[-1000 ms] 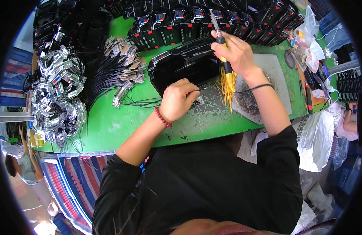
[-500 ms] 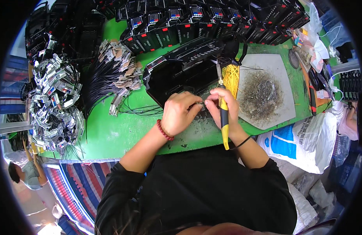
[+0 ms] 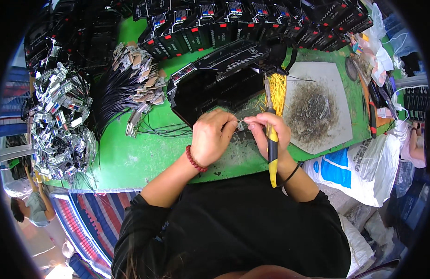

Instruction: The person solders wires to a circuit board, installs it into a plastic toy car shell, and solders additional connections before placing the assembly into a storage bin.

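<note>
My left hand [image 3: 214, 134], a red bead bracelet on its wrist, is closed in a pinch on what looks like a thin wire [image 3: 239, 122]. My right hand [image 3: 276, 132] holds a soldering iron [image 3: 272, 156] with a yellow and black handle; its metal tip points away from me. The thumb and forefinger of that hand also pinch close to the left fingertips, where the small parts are hard to make out. Beyond both hands lies a hollow black plastic shell [image 3: 210, 95], open side up. Black wires [image 3: 170, 130] run from the left towards my left hand.
Yellow wires [image 3: 277, 93] lie beside a grey, dirt-speckled board [image 3: 333, 76]. At left are a heap of silvery parts [image 3: 63, 125] and a bundle of wired pieces [image 3: 143, 79]. Black printed shells [image 3: 219, 35] line the back. A white sack [image 3: 359, 167] sits at right.
The soldering iron has tilted in my right hand, its tip shifting right and its handle end dropping slightly. My hands stay together, fingertips still close.
</note>
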A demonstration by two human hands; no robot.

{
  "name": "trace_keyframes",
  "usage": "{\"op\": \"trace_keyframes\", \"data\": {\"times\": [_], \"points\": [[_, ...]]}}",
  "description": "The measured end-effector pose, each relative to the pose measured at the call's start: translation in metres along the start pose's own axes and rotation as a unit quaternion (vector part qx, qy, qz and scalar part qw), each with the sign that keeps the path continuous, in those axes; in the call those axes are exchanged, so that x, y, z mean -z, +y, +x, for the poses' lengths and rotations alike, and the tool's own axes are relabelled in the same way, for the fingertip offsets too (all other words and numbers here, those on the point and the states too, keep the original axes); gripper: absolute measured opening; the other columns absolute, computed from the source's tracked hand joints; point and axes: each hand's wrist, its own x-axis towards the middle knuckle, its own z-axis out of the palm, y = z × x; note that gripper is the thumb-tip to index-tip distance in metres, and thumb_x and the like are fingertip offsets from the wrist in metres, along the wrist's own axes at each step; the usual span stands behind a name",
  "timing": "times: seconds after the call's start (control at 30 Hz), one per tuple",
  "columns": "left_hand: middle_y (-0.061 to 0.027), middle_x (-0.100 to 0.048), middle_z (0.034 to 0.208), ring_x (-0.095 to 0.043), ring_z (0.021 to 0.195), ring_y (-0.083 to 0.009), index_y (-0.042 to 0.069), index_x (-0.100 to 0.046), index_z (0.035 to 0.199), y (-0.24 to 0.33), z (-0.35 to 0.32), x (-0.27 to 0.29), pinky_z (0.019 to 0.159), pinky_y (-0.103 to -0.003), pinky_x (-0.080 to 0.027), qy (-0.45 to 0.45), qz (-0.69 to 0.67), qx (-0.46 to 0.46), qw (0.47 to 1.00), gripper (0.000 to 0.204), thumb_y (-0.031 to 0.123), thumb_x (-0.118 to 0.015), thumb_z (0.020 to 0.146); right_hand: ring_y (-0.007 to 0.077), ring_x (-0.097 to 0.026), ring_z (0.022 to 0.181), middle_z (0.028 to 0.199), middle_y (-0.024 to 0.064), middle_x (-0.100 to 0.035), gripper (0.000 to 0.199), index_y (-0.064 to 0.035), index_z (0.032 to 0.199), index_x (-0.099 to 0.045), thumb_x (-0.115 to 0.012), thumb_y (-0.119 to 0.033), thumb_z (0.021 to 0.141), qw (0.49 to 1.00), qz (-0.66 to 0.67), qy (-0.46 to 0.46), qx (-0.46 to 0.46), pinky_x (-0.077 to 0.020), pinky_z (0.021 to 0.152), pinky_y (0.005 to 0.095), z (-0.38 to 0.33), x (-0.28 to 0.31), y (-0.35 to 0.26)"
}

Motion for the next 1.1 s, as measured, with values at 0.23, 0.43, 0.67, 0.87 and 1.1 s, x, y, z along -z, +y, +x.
{"op": "trace_keyframes", "data": {"times": [0.23, 0.43, 0.67, 0.87, 1.1], "points": [[-0.0131, -0.062, 0.075, -0.061, 0.072, -0.0322, 0.002, -0.064, 0.08, 0.0, -0.001, -0.001, 0.066, -0.039, -0.049, -0.006, -0.024, 0.016, 1.0, 0.003, 0.004, -0.065, 0.081, 0.0207, -0.071, 0.08, 0.093, 0.0205, -0.071, 0.027, 0.003, 0.11, -0.052, -0.062, 0.009, 0.086, 1.0, 0.013, -0.009, -0.001, -0.0593, 0.067, 0.0294, -0.001, 0.003, -0.002], [-0.013, -0.063, 0.076, -0.062, 0.072, -0.0319, 0.001, -0.064, 0.081, -0.001, 0.0, 0.0, 0.066, -0.039, -0.049, -0.003, -0.046, 0.025, 0.999, 0.003, 0.004, -0.065, 0.081, 0.0194, -0.071, 0.081, 0.093, 0.015, -0.072, 0.024, 0.0003, 0.104, -0.057, -0.067, 0.006, 0.083, 0.996, -0.06, -0.051, 0.035, -0.0574, 0.069, 0.0288, 0.002, 0.007, -0.008], [-0.0112, -0.062, 0.074, -0.062, 0.071, -0.0306, 0.003, -0.064, 0.08, -0.002, -0.001, -0.003, 0.066, -0.039, -0.049, -0.011, -0.033, 0.012, 0.999, 0.003, 0.004, -0.067, 0.079, 0.0207, -0.069, 0.065, 0.09, 0.0103, -0.073, 0.025, -0.0016, 0.098, -0.062, -0.07, 0.004, 0.076, 0.999, -0.012, 0.047, 0.022, -0.0518, 0.057, 0.0279, 0.007, -0.003, -0.001], [-0.0104, -0.063, 0.073, -0.062, 0.07, -0.0301, 0.004, -0.065, 0.08, -0.004, -0.001, -0.004, 0.065, -0.039, -0.048, -0.01, -0.013, 0.0, 1.0, 0.005, 0.006, -0.069, 0.078, 0.0205, -0.068, 0.065, 0.088, 0.0109, -0.073, 0.024, -0.0014, 0.097, -0.062, -0.07, 0.005, 0.076, 0.997, -0.064, 0.023, 0.047, -0.053, 0.059, 0.028, 0.007, 0.001, -0.003], [-0.0094, -0.063, 0.074, -0.062, 0.071, -0.0293, 0.005, -0.065, 0.078, -0.002, 0.0, -0.001, 0.066, -0.038, -0.048, -0.031, 0.007, -0.023, 0.999, 0.005, 0.007, -0.069, 0.077, 0.0165, -0.069, 0.082, 0.091, 0.0132, -0.071, 0.031, 0.0022, 0.113, -0.055, -0.067, 0.004, 0.084, 0.996, 0.048, 0.007, -0.07, -0.054, 0.072, 0.028, 0.002, 0.002, -0.004]]}}
